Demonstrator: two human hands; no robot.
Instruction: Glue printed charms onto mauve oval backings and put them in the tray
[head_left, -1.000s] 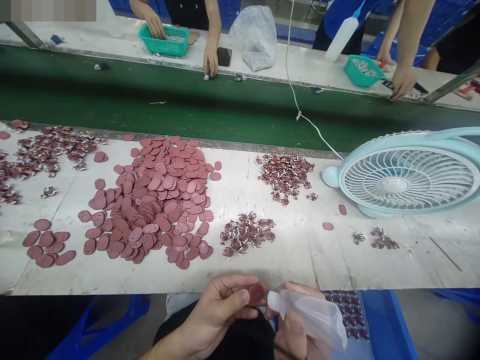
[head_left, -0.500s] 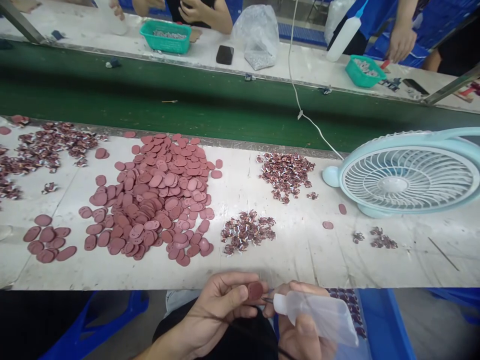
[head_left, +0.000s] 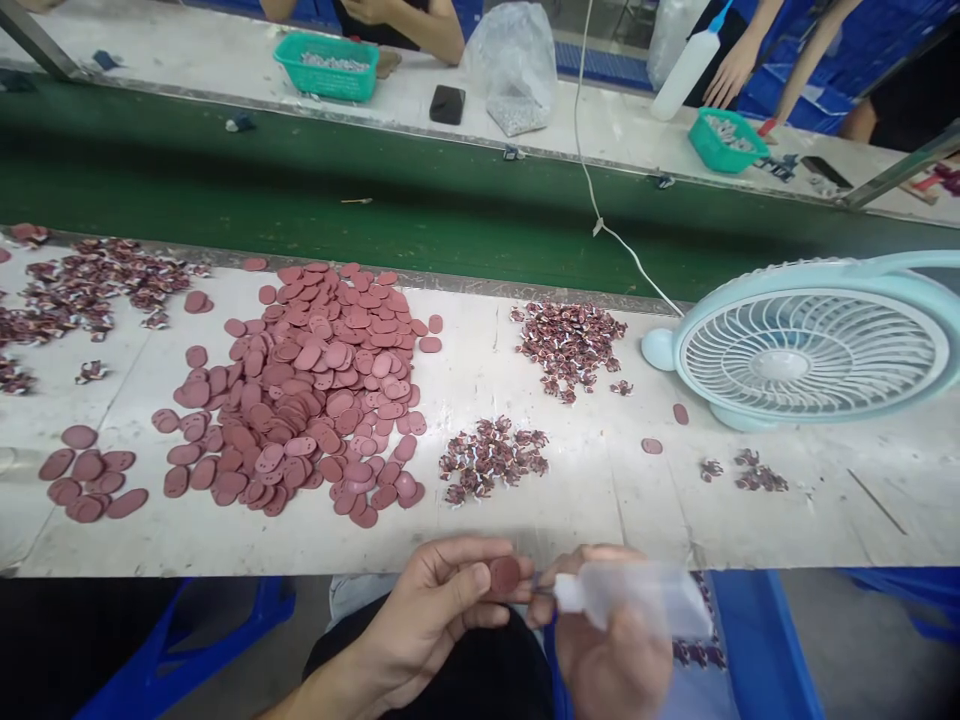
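Note:
At the table's front edge, my left hand point(head_left: 431, 610) pinches a reddish-brown oval disc point(head_left: 504, 574) between thumb and fingers. My right hand point(head_left: 611, 640), blurred by motion, is wrapped round a translucent squeeze bottle point(head_left: 637, 592) with a white cap. The bottle lies nearly level, its thin nozzle pointing at the disc; whether the tip touches it I cannot tell. Beyond my left hand spreads a large pile of similar discs point(head_left: 315, 380). Small dark-red and white figure-like pieces point(head_left: 491, 458) form a heap just past my hands, and another heap of such pieces point(head_left: 570, 345) sits farther back.
A light-blue fan point(head_left: 810, 345) stands at the right, its white cable point(head_left: 622, 245) running up across a green conveyor belt point(head_left: 450, 225). Below the table edge at right is a blue tray point(head_left: 772, 640) with rows of dark-red pieces. Co-workers sit beyond the belt near green baskets point(head_left: 326, 68).
My right hand and the bottle have shifted slightly, and both are now blurred. Small items on the belt have moved right. Across the belt, a co-worker's hand has moved beside a white bottle.

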